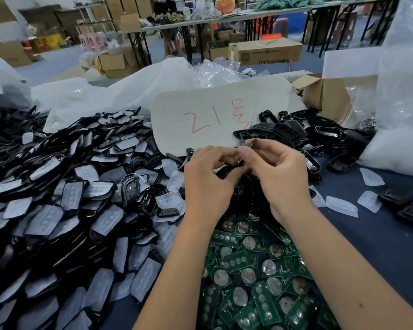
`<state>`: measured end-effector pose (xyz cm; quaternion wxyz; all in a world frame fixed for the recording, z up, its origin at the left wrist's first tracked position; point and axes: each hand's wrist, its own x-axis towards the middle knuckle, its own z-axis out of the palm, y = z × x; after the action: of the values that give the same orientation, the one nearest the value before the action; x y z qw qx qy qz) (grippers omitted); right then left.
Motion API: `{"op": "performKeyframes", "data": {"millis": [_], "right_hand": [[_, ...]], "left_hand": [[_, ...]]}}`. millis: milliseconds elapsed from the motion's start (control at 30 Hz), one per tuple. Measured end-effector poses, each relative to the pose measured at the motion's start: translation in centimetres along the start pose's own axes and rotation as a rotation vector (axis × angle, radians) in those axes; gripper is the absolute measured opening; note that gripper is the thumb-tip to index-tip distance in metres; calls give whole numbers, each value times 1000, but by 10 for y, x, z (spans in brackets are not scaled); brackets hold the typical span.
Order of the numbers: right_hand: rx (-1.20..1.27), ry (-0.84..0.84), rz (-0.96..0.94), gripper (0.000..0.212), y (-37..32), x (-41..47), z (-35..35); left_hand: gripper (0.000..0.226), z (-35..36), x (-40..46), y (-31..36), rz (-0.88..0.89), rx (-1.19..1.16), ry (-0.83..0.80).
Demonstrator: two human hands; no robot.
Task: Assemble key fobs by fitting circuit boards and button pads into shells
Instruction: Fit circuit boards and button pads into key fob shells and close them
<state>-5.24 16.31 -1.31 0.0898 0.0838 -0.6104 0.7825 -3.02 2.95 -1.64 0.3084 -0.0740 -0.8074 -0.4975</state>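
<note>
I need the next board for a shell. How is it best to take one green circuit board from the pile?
Take a top-lying circuit board by its two long edges, coming from above: it lies flat and overlapped by neighbours, so only the edges are free.

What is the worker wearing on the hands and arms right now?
Nothing shows on either one. The left hand and right hand are bare, with no gloves, rings or finger cots in sight. Both forearms are bare as far as the frame's lower edge, with no sleeve, watch or wrist strap in view.
</note>
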Motion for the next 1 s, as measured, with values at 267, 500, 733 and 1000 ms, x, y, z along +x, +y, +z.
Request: {"op": "performKeyframes", "data": {"millis": [267, 500, 733, 1000], "right_hand": [[239, 59, 122, 31, -12, 9, -19], [290, -31, 173, 25, -19, 11, -28], [266, -165, 239, 37, -17, 13, -32], [240, -253, 277, 38, -12, 10, -29]], "left_hand": [[49, -15, -2, -16, -173, 473, -272], [31, -15, 1, -13, -259, 254, -242], [17, -18, 3, -5, -384, -246, -85], [34, -15, 6, -2, -610, -586, -51]]}}
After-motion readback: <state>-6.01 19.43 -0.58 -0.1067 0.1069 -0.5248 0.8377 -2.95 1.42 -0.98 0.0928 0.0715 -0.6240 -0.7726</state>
